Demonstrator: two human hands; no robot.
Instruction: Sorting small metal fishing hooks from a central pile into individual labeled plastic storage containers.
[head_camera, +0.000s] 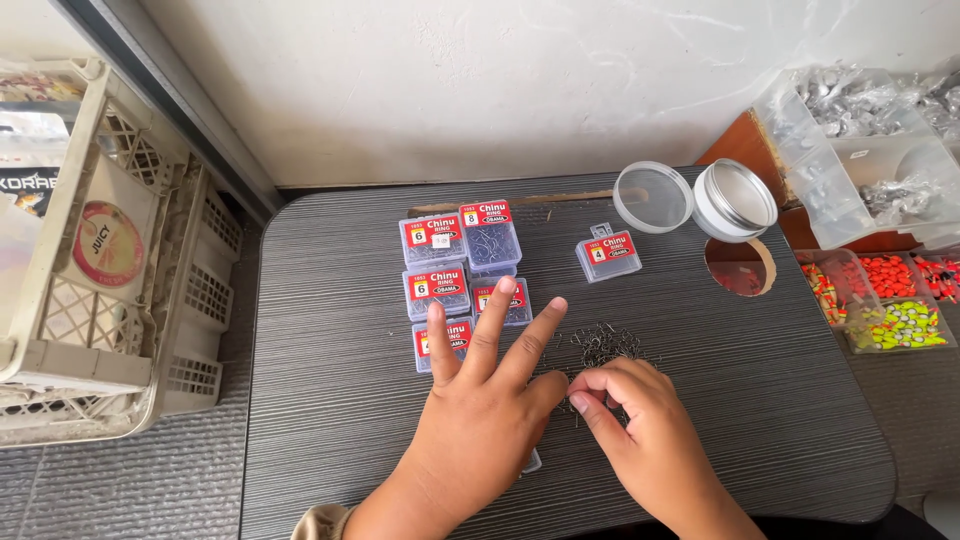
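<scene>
Fish hooks of thin dark wire (603, 346) lie heaped mid-tabletop, pointing every way. Right hand (640, 425) pinches hooks at the heap's near edge; left hand (480, 420) rests spread, gripping nothing. Small clear hook boxes (462, 270) sit behind; round clear jar (733, 200) stands open at the far right corner.

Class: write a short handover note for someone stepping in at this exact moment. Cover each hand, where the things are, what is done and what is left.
Left hand: flat on the table, fingers spread, tips over the nearest hook boxes.
Right hand: fingers pinched at the near edge of the loose hook pile; whether a hook is held, cannot tell.
Things: one lone box apart, near the open round tin and its clear lid.
Done: hooks lie out on the table.
Left: the pile is unsorted.
</scene>
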